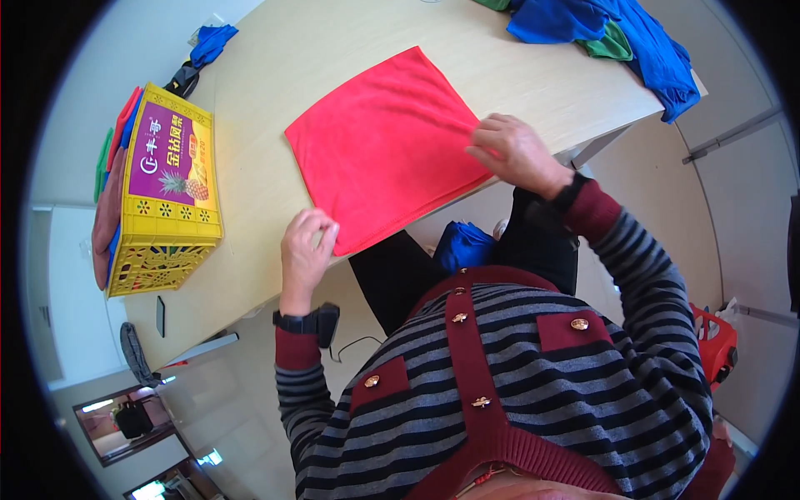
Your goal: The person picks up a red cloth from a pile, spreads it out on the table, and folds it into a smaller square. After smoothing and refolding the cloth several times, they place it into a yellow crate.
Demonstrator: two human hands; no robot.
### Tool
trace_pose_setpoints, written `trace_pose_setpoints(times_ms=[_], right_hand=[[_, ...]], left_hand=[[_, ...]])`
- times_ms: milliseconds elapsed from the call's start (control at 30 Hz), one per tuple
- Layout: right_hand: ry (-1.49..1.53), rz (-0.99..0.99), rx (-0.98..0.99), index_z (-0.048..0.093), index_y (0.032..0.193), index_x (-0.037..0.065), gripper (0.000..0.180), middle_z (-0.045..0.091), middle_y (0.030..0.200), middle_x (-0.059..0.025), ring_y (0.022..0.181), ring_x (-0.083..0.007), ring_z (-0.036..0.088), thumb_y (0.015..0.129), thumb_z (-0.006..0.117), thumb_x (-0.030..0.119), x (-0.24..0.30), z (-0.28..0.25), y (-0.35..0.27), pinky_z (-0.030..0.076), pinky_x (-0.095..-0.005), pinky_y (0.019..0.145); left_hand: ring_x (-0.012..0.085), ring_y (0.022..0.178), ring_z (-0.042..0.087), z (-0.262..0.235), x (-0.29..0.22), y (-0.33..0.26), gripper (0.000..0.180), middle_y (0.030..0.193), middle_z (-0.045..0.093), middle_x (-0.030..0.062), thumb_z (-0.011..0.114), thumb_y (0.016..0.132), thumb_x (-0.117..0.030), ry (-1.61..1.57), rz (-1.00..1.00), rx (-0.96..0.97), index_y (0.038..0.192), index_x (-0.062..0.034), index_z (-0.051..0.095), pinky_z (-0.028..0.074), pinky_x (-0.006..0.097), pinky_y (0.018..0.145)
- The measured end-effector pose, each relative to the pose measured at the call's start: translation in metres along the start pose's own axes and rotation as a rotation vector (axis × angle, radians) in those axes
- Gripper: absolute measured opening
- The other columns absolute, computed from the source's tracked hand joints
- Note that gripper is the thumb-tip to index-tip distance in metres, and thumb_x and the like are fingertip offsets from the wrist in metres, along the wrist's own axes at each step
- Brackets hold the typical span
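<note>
You have a red cloth [387, 146] spread flat on the pale wooden table [275, 50], with its near edge running along the table's edge in front of you. Your left hand [306, 250] pinches the near corner of the cloth, fingers curled over the hem and closed on the fabric. Your right hand [515, 152] sits at the opposite near corner, fingers bent down onto the cloth's edge; it looks closed on the fabric too, though the fingertips are turned away, so the pinch itself is not plainly visible.

The cloth looks light, soft and limp, like a thin microfibre towel. It will sag and fold wherever you do not hold it, and it should slide easily over the smooth tabletop. Corners and hems are the sensible places to take hold, as you do now: a grip at two corners keeps one edge taut and the sheet square. A single grip in the middle would likely bunch it.

To your left stands a yellow crate [167, 200] with folded cloths [112, 179] of several colours stacked just beside it on its far side. At the far right of the table lies a loose heap of blue and green cloths [617, 33], well apart from the red one.
</note>
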State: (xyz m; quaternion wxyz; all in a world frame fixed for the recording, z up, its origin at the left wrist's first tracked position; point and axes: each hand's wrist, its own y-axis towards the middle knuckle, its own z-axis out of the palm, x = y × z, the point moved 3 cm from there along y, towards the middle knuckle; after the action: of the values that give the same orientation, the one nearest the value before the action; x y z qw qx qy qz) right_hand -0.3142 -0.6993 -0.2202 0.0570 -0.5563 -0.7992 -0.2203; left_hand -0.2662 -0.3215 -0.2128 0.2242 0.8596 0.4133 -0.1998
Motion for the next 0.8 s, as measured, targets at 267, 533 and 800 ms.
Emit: trace_pose_setpoints(times_ms=[267,533,800], right_hand=[[-0.059,-0.015,-0.180,0.060,0.132,0.006,0.046,0.056,0.141,-0.0135,0.136,-0.0334,0.047,0.096,0.064,0.034,0.016,0.068,0.024,0.037,-0.0465,0.114],[-0.145,0.033,0.010,0.047,0.151,0.010,0.065,0.039,0.160,-0.0112,0.152,-0.0315,0.028,0.101,0.049,0.051,0.015,0.073,0.016,0.019,-0.0478,0.125],[-0.133,0.072,0.039,0.047,0.152,0.013,0.065,0.036,0.162,-0.0099,0.153,-0.0318,0.025,0.101,0.045,0.054,0.009,0.069,0.013,0.016,-0.0496,0.126]], left_hand=[[0.0346,0.123,0.059,0.084,-0.039,0.168,0.027,0.129,0.063,0.0167,0.063,0.096,-0.018,0.143,0.435,0.036,0.120,-0.0052,0.067,0.048,0.040,0.104],[0.0360,0.143,0.041,0.159,0.000,0.304,0.055,0.154,0.045,0.0194,0.048,0.104,-0.042,0.350,0.348,0.219,0.149,-0.0090,0.048,0.033,0.046,0.119],[0.0339,0.154,0.021,0.186,0.004,0.338,0.068,0.166,0.026,0.0127,0.041,0.103,-0.059,0.484,0.098,0.199,0.159,-0.0219,0.032,0.020,0.062,0.118]])
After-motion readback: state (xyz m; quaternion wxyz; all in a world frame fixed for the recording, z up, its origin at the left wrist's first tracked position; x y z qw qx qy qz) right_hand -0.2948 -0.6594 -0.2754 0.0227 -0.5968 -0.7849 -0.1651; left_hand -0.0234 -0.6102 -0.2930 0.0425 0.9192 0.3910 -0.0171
